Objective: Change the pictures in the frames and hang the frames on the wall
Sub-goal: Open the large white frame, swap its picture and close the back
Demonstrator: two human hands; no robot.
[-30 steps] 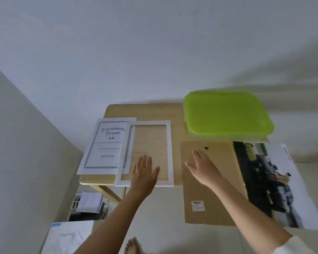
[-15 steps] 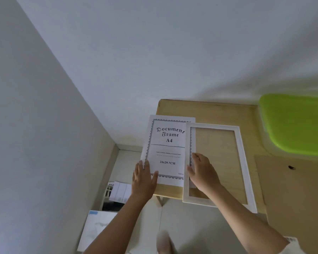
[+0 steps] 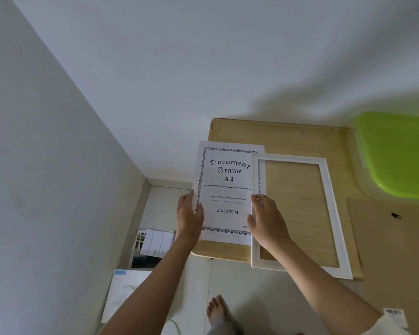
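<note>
Both hands have moved onto the insert sheet (image 3: 225, 189): left hand (image 3: 189, 218) and right hand (image 3: 266, 221) grip its edges, freeing the frame (image 3: 329, 213).

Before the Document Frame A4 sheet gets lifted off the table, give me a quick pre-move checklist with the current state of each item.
1. Left hand on the sheet's left edge: ok, fingers curl over it.
2. Right hand on the sheet's right edge: ok, at the border with the white frame.
3. Document Frame A4 sheet free of the frame: not ok, its right edge lies under the frame's left rail.
4. Frame emptied: ok, bare wooden table shows through.
5. Backing board out of the way: ok, it lies to the right.
6. Sheet uncreased: cannot tell.
</note>
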